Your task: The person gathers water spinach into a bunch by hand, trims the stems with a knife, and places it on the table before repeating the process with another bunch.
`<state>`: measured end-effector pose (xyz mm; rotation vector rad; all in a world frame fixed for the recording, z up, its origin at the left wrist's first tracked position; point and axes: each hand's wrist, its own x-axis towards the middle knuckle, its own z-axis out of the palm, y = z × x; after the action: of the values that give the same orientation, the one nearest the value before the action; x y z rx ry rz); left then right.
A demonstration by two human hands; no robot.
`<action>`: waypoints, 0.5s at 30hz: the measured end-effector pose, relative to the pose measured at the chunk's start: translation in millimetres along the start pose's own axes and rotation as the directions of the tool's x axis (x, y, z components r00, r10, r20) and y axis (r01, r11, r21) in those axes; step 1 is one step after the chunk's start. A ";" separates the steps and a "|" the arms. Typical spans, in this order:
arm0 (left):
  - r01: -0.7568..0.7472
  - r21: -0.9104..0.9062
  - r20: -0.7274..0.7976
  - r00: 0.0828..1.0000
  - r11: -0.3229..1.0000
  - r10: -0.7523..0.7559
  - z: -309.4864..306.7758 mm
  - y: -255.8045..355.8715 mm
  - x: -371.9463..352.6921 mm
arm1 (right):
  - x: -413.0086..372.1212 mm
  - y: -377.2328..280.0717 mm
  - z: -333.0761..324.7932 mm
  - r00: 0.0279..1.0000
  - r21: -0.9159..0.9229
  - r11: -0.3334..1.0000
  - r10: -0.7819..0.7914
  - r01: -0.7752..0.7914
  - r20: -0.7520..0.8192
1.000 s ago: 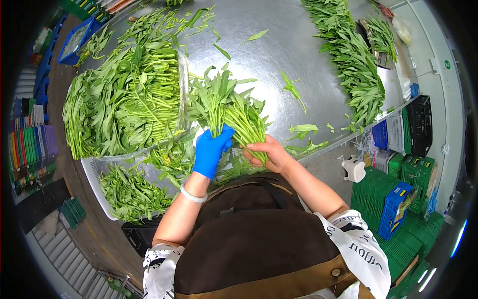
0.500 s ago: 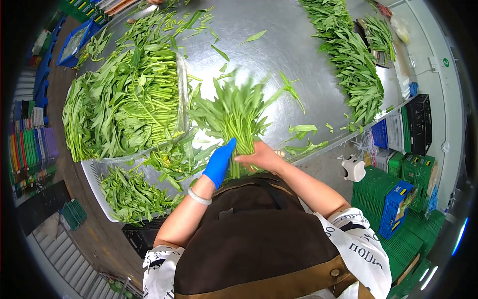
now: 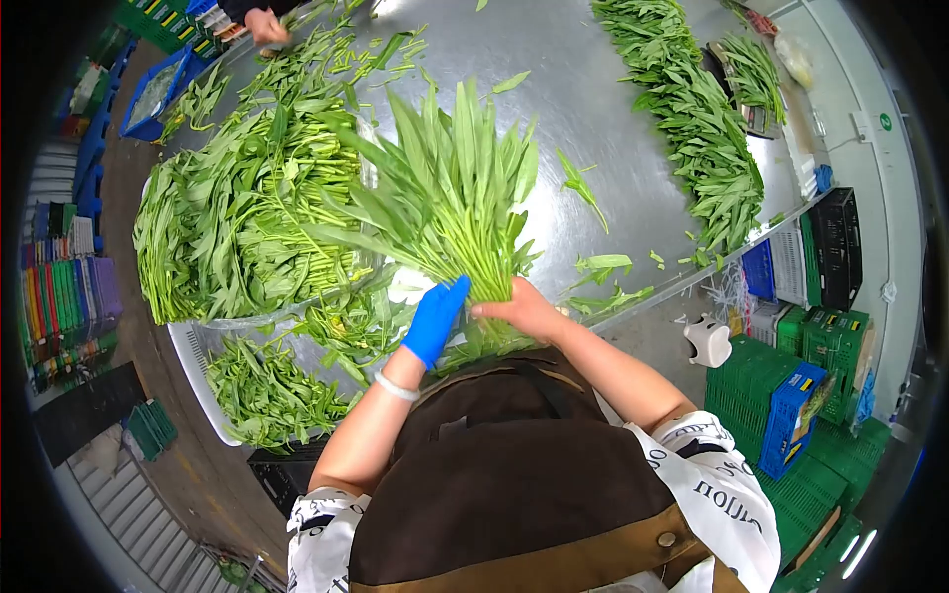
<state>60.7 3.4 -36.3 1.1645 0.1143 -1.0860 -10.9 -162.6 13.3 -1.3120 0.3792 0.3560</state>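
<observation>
Both my hands hold a leafy green bunch (image 3: 460, 188) by its stems, leaves fanned away from me over the metal table. My left hand (image 3: 435, 318), in a blue glove, grips the stems from the left. Bare, my right hand (image 3: 516, 308) wraps the stems from the right, its thumb across them. A big pile of long-stemmed greens (image 3: 247, 208) lies left of the bunch. Nearer me on that side, a white tub (image 3: 198, 381) holds loose leafy greens (image 3: 272, 390). Loose leaves (image 3: 603, 262) lie right of my hands.
A long row of greens (image 3: 692, 119) lines the right of the metal table (image 3: 583, 109). Another person's hand (image 3: 265, 27) is at the far left edge. Green crates (image 3: 746, 381) and a blue crate (image 3: 791, 420) stand on the right, beside a white stool (image 3: 708, 341).
The held bunch has risen toward the camera, its leaves now spread larger and farther out. The other person's hand has come further into view at the top left.
</observation>
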 end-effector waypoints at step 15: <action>-0.113 -0.070 0.237 0.963 0.991 0.126 39.5 37.9 -29.0 | -3.1 -21.1 7.7 0.962 -0.204 0.950 -0.199 0.236 0.189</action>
<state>56.2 -10.0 24.0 0.9680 -0.1138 -1.1013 -3.5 -159.9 34.6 -1.5175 0.0507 0.3254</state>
